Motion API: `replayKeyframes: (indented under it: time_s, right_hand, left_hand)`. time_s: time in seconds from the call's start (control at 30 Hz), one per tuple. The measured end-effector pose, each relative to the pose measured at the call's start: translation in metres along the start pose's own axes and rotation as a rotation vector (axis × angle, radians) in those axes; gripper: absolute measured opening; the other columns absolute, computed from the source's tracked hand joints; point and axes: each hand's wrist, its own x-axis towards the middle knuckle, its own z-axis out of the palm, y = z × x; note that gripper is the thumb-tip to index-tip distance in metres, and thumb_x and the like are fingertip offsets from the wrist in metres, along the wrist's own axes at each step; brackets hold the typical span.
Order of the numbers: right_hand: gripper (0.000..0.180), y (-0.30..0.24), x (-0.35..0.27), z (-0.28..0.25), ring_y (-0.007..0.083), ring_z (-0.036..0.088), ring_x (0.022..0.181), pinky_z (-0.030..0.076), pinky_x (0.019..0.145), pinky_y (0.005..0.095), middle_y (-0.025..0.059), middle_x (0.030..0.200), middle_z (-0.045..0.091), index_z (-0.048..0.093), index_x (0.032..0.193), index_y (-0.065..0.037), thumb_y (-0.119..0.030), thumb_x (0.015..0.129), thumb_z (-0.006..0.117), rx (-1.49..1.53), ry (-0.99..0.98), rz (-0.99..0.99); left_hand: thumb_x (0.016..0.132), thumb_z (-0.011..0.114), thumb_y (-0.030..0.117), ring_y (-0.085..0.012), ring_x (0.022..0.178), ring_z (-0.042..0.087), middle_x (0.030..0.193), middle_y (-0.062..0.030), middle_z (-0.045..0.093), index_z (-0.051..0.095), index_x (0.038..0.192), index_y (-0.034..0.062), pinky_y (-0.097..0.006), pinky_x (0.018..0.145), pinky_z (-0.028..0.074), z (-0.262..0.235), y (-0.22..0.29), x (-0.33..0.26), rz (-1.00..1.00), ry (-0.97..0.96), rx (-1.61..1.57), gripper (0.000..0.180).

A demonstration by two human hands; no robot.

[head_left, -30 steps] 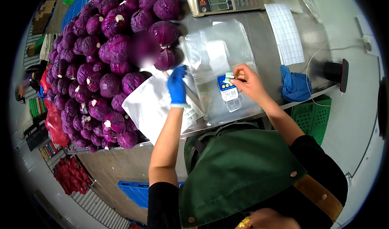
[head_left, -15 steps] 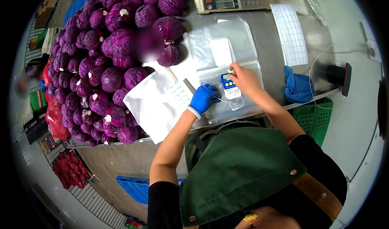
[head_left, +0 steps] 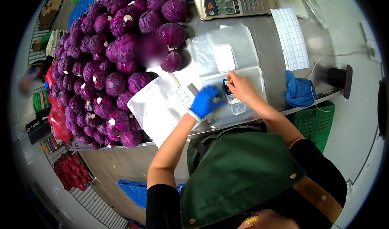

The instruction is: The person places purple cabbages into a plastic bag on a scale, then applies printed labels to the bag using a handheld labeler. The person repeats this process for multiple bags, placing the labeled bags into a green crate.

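My right hand (head_left: 242, 88), bare, pinches the upper end of a small flat blue-and-white packet (head_left: 235, 101) with a clear plastic edge. The packet hangs tilted above a stack of clear plastic bags (head_left: 207, 42) on the steel table. A blank white rounded panel (head_left: 224, 58) shows on the bags. Just left of the packet is my left hand (head_left: 206, 102) in a blue glove, apart from it; motion smears its fingers. Under and beside that wrist lies a white sheet (head_left: 150, 105), with a piece bearing green marks (head_left: 182, 96) on it.
Purple cabbages (head_left: 115, 83) are heaped along the table's left side. A digital scale (head_left: 237, 4) stands at the back, near a gridded sheet of labels (head_left: 289, 38). Crumpled blue cloth or plastic (head_left: 300, 89), a cable and a black device (head_left: 339, 80) are at right. Below is a green crate (head_left: 314, 123).
My left hand has let go of the packet's lower part and pulled slightly away from it. The packet, in my right hand, has turned more edge-on. The whole view has shifted slightly.
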Motion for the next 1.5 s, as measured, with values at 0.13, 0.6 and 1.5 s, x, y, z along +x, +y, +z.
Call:
replayKeyframes:
  time_s: [0.13, 0.6, 1.5]
  right_hand:
    - [0.025, 0.002, 0.002, -0.001, 0.0368, 0.064, 0.072, 0.048, 0.064, 0.0489, 0.0162, 0.076, 0.065, 0.047, 0.102, -0.005, -0.019, 0.086, 0.061, -0.316, 0.026, 0.022]
    - [0.044, -0.184, -0.046, -0.142, 0.0252, 0.06, 0.098, 0.051, 0.075, 0.0337, 0.0114, 0.114, 0.064, 0.056, 0.128, -0.003, -0.006, 0.085, 0.064, 0.753, -0.27, -0.833]
    - [0.016, -0.228, -0.026, -0.126, 0.0261, 0.059, 0.074, 0.05, 0.066, 0.033, 0.0115, 0.091, 0.065, 0.065, 0.096, 0.001, 0.001, 0.081, 0.059, 0.835, 0.154, -1.188]
  left_hand:
    - [0.068, 0.078, 0.028, -0.0298, 0.088, 0.057, 0.093, -0.006, 0.06, 0.066, 0.089, 0.0147, -0.042, 0.074, 0.046, 0.025, -0.007, -0.01, 0.095, -0.176, 0.317, 0.027]
    - [0.096, 0.055, 0.016, -0.0138, 0.084, 0.06, 0.098, -0.0065, 0.068, 0.067, 0.108, -0.0024, -0.028, 0.079, 0.047, -0.048, -0.038, 0.01, -0.352, 0.568, -0.728, 0.025]
    - [0.074, 0.074, 0.002, -0.0207, 0.083, 0.06, 0.087, -0.0078, 0.061, 0.059, 0.128, 0.0138, -0.034, 0.078, 0.05, -0.051, -0.029, -0.034, -0.345, 0.377, -0.162, 0.057]
